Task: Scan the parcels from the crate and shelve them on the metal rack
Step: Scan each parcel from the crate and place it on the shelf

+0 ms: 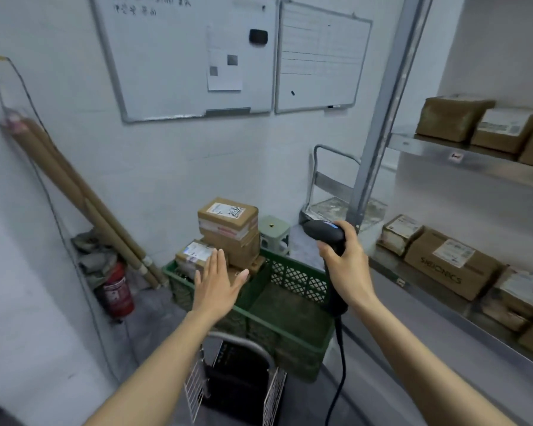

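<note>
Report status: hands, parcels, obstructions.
Left hand open above crate. Right hand grips scanner. Parcels stacked at crate's far end. No obstruction seen.

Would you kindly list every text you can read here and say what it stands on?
"SIBIONICS": side of the large box on the lower shelf of the metal rack.
Handwriting on the left whiteboard: blurred, unreadable.
Right whiteboard, pinned sheet, parcel labels, fire extinguisher label: too small or blurred.

Brown parcels [228, 222] with white labels are seen in a green lattice-walled crate [290, 302]; left of it, a red extinguisher [117, 293].
</note>
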`<act>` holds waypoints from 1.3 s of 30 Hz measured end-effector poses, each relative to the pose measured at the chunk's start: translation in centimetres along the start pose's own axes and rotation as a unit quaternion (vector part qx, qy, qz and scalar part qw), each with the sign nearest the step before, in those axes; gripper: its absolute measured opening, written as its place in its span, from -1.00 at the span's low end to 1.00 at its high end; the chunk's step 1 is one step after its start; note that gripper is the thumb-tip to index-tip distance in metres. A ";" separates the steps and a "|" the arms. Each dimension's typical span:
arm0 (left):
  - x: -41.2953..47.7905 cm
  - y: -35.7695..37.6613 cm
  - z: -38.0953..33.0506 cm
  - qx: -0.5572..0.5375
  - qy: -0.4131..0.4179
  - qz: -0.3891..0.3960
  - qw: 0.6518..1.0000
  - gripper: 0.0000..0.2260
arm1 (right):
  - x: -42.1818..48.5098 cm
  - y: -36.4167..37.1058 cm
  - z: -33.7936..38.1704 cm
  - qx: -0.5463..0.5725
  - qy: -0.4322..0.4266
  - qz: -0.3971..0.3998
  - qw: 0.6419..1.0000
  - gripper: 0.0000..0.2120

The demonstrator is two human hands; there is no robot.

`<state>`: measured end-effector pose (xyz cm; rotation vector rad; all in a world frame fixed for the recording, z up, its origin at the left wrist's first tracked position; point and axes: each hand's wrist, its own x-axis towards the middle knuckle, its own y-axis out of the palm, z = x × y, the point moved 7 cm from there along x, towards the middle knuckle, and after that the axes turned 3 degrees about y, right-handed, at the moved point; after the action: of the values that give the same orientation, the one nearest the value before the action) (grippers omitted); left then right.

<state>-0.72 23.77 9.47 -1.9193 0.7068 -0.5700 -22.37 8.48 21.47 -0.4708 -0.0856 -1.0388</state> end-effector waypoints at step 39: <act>24.0 8.8 3.5 -0.255 -0.283 -0.083 0.921 -0.31 | 29.9 15.5 -10.6 0.014 -0.016 0.198 0.980 -0.64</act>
<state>16.86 6.32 2.13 -2.4866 0.3285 0.1096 4.51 -13.61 15.30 -0.4567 -0.0324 -0.6391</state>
